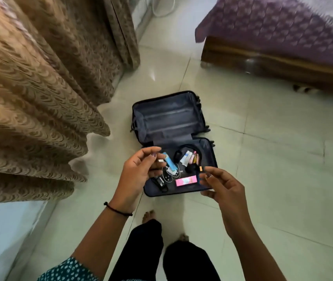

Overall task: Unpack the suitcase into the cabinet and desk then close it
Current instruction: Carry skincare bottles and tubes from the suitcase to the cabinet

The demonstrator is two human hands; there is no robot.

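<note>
A small dark suitcase [207,159] lies open on the tiled floor. Its far half [167,118] holds nothing. The near half holds black headphones [190,168], a light blue tube [169,162], a pink box [185,181], several small tubes [191,157], a white cable [168,176] and a black object [160,184]. My left hand [139,169] hovers above the near half's left side with loosely curled fingers. My right hand [222,187] hovers above its right corner, fingers relaxed. Neither hand plainly holds anything.
Brown patterned curtains [39,98] hang on the left. A wooden bed [273,63] with a purple cover [283,27] stands at the back right. My bare feet [148,217] and black trouser legs [147,250] are just in front of the suitcase.
</note>
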